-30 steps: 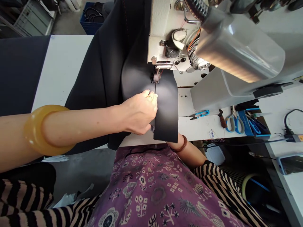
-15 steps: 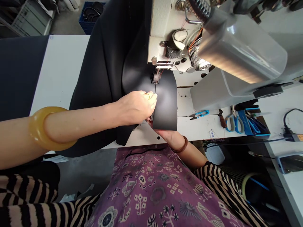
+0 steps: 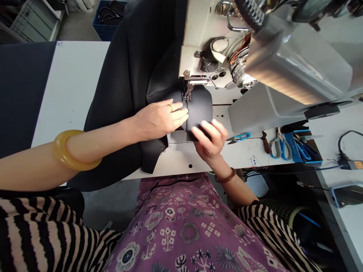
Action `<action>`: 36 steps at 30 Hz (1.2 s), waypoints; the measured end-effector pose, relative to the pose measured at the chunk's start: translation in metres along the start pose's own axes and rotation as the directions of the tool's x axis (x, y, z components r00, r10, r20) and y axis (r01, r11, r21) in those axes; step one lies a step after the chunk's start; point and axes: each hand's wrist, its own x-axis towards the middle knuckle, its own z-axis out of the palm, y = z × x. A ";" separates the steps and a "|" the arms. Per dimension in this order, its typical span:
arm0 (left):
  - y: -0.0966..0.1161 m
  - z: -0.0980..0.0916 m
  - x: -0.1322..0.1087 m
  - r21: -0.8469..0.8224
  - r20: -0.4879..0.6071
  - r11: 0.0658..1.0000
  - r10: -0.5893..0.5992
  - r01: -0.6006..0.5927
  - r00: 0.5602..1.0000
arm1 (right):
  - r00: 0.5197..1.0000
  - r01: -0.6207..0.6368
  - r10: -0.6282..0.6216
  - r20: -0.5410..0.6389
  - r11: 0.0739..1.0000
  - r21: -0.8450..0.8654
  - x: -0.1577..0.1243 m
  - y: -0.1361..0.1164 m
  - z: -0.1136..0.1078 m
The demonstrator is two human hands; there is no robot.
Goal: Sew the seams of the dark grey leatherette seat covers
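A large black fabric piece (image 3: pixel 133 75) lies under the white sewing machine (image 3: pixel 221 45) and drapes off the table's near edge. My left hand (image 3: pixel 160 119) lies flat on it, fingers stretched toward the presser foot (image 3: pixel 187 94), a gold ring on one finger. My right hand (image 3: pixel 211 138) rests on the near edge of the smaller black panel (image 3: pixel 200 107), fingers spread over it and thumb beneath. Both hands sit just in front of the needle.
A blue thread snip (image 3: pixel 239 136) and blue scissors (image 3: pixel 279 145) lie to the right of the machine. Further right are a cable (image 3: pixel 344 151) and a phone (image 3: pixel 347 194). The white table (image 3: pixel 70 87) extends left. A blue crate (image 3: pixel 109 15) stands on the floor behind.
The black panel has fed further back under the presser foot. My right hand came up from under the table edge onto the panel. My left hand flattened out.
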 end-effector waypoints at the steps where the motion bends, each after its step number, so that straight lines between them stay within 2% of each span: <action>1: -0.002 0.002 -0.001 -0.021 -0.005 1.000 -0.005 0.005 1.000 | 0.989 0.149 -0.148 0.015 0.987 -0.061 0.003 0.003 -0.002; 3: -0.007 0.008 -0.003 -0.057 -0.029 0.998 -0.019 0.018 0.999 | 0.960 0.281 -0.279 0.033 0.946 -0.160 0.010 0.005 -0.002; 6: -0.015 0.018 -0.005 -0.110 -0.099 0.992 -0.070 0.059 0.993 | 0.955 0.296 -0.290 0.064 0.916 -0.270 0.019 0.004 0.000; 11: -0.028 0.028 -0.003 -0.274 -0.177 0.956 -0.159 0.107 0.971 | 0.955 0.290 -0.296 -0.007 0.941 -0.172 0.032 0.004 0.004; 16: -0.038 0.034 0.003 -0.351 -0.229 0.929 -0.208 0.118 0.951 | 0.959 0.285 -0.279 0.059 0.933 -0.221 0.044 0.007 0.007; 20: -0.047 0.045 0.006 -0.387 -0.278 0.909 -0.273 0.153 0.921 | 0.960 0.278 -0.269 0.070 0.946 -0.167 0.050 0.014 0.011; 24: -0.055 0.052 0.010 -0.441 -0.287 0.879 -0.327 0.179 0.900 | 0.967 0.194 -0.161 0.199 0.968 -0.159 0.054 0.022 0.016; 27: -0.058 0.054 0.013 -0.461 -0.280 0.865 -0.357 0.201 0.891 | 0.936 0.107 -0.030 0.350 0.973 -0.203 0.056 0.027 0.019; 29: -0.058 0.055 0.014 -0.468 -0.283 0.860 -0.366 0.206 0.887 | 0.916 0.081 -0.002 0.402 0.981 -0.178 0.058 0.030 0.020; 36: -0.056 0.070 0.013 -0.451 -0.393 0.875 -0.371 0.176 0.841 | 0.956 0.101 -0.063 0.288 0.988 -0.119 0.059 0.032 0.023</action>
